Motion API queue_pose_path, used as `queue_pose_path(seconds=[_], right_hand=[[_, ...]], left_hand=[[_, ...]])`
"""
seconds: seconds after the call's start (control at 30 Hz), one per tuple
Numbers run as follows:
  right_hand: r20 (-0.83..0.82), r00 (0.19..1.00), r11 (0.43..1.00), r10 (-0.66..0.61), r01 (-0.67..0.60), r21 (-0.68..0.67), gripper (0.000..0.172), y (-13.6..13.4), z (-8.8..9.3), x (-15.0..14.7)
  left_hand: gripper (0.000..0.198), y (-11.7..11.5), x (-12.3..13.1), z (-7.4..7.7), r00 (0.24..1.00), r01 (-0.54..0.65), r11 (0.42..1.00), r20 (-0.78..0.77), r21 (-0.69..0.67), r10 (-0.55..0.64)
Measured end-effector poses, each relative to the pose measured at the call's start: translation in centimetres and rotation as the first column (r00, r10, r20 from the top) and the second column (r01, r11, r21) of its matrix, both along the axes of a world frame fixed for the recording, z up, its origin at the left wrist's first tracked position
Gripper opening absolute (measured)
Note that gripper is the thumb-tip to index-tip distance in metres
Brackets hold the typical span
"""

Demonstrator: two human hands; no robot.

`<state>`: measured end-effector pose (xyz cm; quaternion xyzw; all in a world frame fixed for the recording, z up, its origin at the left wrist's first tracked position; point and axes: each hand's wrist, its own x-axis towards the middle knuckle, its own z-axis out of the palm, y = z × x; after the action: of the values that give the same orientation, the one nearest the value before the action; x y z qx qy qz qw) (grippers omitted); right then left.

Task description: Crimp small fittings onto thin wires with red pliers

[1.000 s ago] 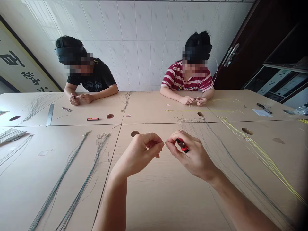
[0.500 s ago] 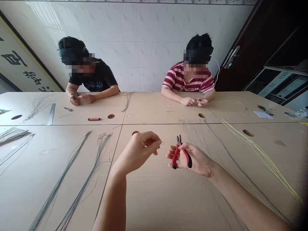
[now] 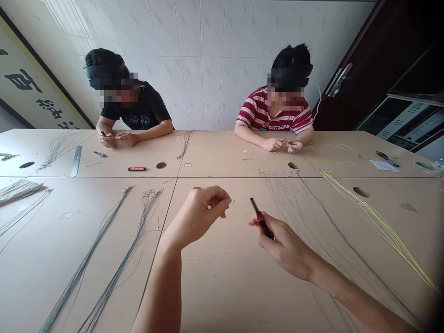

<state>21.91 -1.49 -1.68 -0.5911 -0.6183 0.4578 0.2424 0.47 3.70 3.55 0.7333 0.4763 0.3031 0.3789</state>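
A pale wooden counter (image 3: 222, 286) carries long bundles of grey wire (image 3: 104, 259) left of the pliers (image 3: 261, 218), yellow wire (image 3: 381, 226) right of them. Beyond the pliers, two co-workers sit at their own wire. The right hand (image 3: 282, 243) grips the pliers, which half a second ago stood upright and now tilt, nose up-left toward the left hand (image 3: 204, 215); that hand pinches a small wire piece (image 3: 231, 201), suggesting another crimp.

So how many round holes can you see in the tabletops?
5: far left, by the red bar, one mostly behind the left hand, near the striped-shirt person, and right. More may be hidden.
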Motion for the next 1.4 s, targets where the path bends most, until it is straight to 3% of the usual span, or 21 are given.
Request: queue_pose_path(seconds=[0.1, 0.27, 0.7, 1.4], right_hand=[[0.363, 0.931, 0.952, -0.027, -0.086, 0.293, 0.005, 0.1, 1.2, -0.1], [0.548, 0.836, 0.896, -0.015, -0.232, 0.379, 0.012, 0.6, 2.7, 0.1], [0.602, 0.798, 0.889, -0.032, -0.252, 0.381, 0.009, 0.5, 3.1, 0.1], [0.623, 0.776, 0.858, -0.100, -0.249, 0.448, 0.011, 0.5, 2.9, 0.2]], left_hand=[[0.015, -0.1, 0.1, 0.1, 1.000, 0.008, 1.000, -0.014, 0.016, -0.008], [0.014, -0.2, 0.2, -0.2, 0.999, 0.031, 0.999, -0.039, 0.036, -0.029], [0.016, -0.4, 0.4, -0.4, 0.996, 0.026, 0.999, -0.082, 0.021, -0.024], [0.016, -0.3, 0.6, -0.7, 0.999, 0.046, 0.999, -0.025, 0.016, -0.046]])
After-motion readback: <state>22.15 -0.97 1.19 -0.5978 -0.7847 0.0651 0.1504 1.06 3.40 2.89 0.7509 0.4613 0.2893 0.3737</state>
